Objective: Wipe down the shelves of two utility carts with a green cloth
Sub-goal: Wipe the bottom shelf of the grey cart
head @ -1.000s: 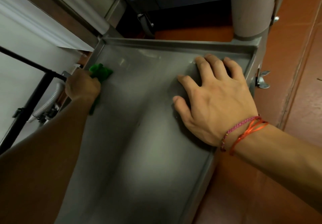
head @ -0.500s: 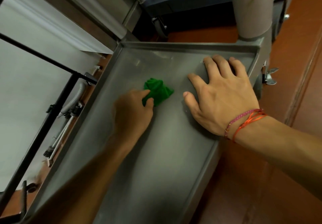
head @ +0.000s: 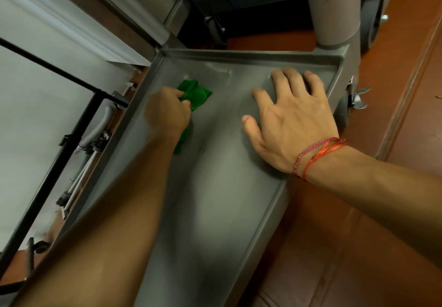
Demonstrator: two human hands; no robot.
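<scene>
Head camera looks steeply down, close over the cart shelf [head: 215, 211].

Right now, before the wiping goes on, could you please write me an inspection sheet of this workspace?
Surface: grey metal cart shelf with a raised rim.
Job's things: green cloth, bunched, on the shelf near its far left corner.
Clutter: nothing seen.
Hands: left hand grips the cloth; right hand lies flat on the shelf, fingers spread, thread bracelets at the wrist.
Cables: grey ribbed hose beside the shelf's left edge.
Surroundings: reddish tiled floor; grey post at the far right corner; a caster beyond.
</scene>
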